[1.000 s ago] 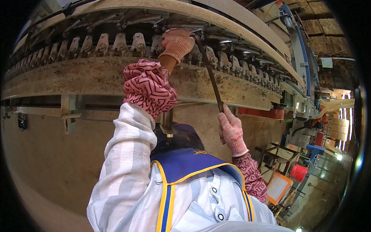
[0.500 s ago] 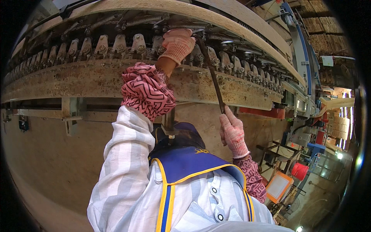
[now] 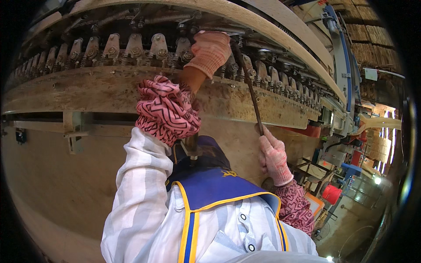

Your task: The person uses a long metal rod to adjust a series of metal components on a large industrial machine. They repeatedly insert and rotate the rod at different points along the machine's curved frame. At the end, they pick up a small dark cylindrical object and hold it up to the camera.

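A long dark metal bar (image 3: 252,94) slants from the machine down toward me. My right hand (image 3: 274,158), in a pale pink knitted glove, is closed around its lower end. Up among the springs, my left hand (image 3: 211,51) wears a similar glove and is bent over beside the bar's upper end. Its fingertips are hidden, so what it grips cannot be made out. Around it runs a row of metal brackets (image 3: 158,46) with bolts and small upright springs, along a rusty, stained beam (image 3: 109,90). Long coil springs (image 3: 169,19) lie behind them.
A pale curved rail (image 3: 267,28) crosses above my hands. Below the beam sits a support bracket (image 3: 73,131), and a metal post (image 3: 190,147) stands close to my apron (image 3: 219,186). At the right are a blue-edged frame (image 3: 344,65), a red bucket (image 3: 331,193) and an orange-rimmed panel (image 3: 315,205).
Both hands and the bar have shifted a little to the right. My right hand has also come slightly nearer to me. The view has moved slightly.
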Action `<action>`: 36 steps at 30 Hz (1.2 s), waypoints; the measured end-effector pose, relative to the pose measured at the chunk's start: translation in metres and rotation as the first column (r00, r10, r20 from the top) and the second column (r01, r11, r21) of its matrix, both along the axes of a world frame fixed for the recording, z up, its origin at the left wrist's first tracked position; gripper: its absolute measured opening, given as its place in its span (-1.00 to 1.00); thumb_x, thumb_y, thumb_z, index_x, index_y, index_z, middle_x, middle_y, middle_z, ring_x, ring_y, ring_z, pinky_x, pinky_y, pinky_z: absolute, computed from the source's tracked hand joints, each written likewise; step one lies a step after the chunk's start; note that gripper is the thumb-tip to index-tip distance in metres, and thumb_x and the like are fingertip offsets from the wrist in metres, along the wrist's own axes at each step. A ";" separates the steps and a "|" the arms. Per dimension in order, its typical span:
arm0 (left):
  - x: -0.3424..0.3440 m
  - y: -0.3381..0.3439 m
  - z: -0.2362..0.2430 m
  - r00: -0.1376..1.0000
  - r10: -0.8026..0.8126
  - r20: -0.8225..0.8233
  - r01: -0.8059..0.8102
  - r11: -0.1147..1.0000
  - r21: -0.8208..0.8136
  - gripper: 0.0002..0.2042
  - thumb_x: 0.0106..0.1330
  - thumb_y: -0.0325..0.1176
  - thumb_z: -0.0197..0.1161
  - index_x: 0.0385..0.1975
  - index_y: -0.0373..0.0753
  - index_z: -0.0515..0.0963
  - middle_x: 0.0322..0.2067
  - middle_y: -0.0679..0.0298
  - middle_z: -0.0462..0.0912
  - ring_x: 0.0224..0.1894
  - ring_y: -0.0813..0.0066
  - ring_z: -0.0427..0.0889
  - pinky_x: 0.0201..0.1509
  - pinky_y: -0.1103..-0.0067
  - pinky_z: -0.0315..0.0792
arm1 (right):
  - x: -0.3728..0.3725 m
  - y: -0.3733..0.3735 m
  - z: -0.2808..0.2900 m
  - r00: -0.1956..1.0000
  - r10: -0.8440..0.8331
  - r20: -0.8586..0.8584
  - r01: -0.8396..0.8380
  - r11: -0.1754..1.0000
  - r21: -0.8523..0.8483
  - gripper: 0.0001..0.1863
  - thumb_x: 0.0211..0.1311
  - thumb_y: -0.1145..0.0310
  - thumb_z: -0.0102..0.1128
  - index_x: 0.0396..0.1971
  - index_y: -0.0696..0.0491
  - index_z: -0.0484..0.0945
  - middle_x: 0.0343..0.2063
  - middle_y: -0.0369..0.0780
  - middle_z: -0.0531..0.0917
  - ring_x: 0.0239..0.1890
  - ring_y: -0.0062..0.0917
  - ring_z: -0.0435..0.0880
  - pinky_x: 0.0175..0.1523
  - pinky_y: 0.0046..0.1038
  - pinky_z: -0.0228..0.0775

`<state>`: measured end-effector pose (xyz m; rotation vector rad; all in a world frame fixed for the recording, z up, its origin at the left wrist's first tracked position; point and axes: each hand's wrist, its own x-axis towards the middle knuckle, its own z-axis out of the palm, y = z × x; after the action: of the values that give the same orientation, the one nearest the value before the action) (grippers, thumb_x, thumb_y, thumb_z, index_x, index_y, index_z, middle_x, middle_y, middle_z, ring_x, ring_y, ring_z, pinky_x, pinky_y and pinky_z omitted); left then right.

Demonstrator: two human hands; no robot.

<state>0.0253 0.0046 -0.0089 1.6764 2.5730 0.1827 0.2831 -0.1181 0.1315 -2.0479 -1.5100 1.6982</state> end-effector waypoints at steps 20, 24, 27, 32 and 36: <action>-0.011 0.007 0.006 0.931 0.200 0.307 -0.211 0.978 0.002 -0.56 0.39 0.11 0.00 0.14 0.04 0.46 -0.19 0.01 0.59 -0.24 0.13 0.67 -0.55 0.07 0.50 | 0.003 -0.008 -0.004 0.985 0.071 -0.158 -0.068 0.997 0.023 -0.47 0.46 0.13 -0.06 0.31 0.07 0.30 -0.79 -0.47 0.18 -0.87 -0.75 0.10 -0.79 -0.63 -0.05; -0.006 0.006 0.020 0.959 0.148 0.241 -0.102 0.975 -0.196 -0.54 0.40 0.13 -0.03 0.19 0.12 0.45 -0.24 0.17 0.66 -0.25 0.18 0.69 -0.52 0.19 0.55 | 0.021 -0.021 -0.031 0.995 -0.030 -0.099 0.041 0.992 0.117 -0.44 0.42 0.27 -0.01 0.34 0.16 0.21 -0.80 -0.43 0.28 -0.87 -0.72 0.17 -0.79 -0.57 0.02; -0.013 0.009 0.005 0.934 0.174 0.312 -0.134 0.981 -0.143 -0.54 0.42 0.14 -0.08 0.20 0.13 0.45 -0.25 0.24 0.69 -0.28 0.25 0.70 -0.51 0.25 0.57 | 0.017 -0.019 -0.031 0.996 0.013 -0.093 0.000 0.990 0.138 -0.42 0.43 0.27 -0.01 0.35 0.20 0.18 -0.77 -0.41 0.31 -0.86 -0.73 0.20 -0.79 -0.59 0.05; -0.010 0.000 0.020 0.938 0.141 0.318 -0.083 0.978 -0.191 -0.52 0.43 0.13 -0.09 0.25 0.11 0.39 -0.21 0.27 0.69 -0.28 0.28 0.71 -0.47 0.21 0.57 | 0.016 -0.018 -0.031 0.996 0.038 -0.084 -0.026 0.990 0.141 -0.42 0.43 0.27 -0.02 0.35 0.22 0.16 -0.77 -0.40 0.32 -0.86 -0.73 0.20 -0.79 -0.59 0.06; -0.011 -0.002 0.022 0.939 0.125 0.321 -0.095 0.990 -0.106 -0.53 0.42 0.12 -0.06 0.24 0.10 0.40 -0.28 0.24 0.69 -0.32 0.24 0.71 -0.49 0.20 0.56 | 0.010 -0.016 -0.025 0.997 0.029 -0.068 -0.021 0.992 0.125 -0.40 0.41 0.26 0.01 0.35 0.21 0.17 -0.79 -0.40 0.32 -0.85 -0.72 0.20 -0.77 -0.58 0.05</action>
<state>0.0141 0.0021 0.0135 1.3414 2.3869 0.3184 0.2931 -0.1340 0.1061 -1.8974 -1.5829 1.6217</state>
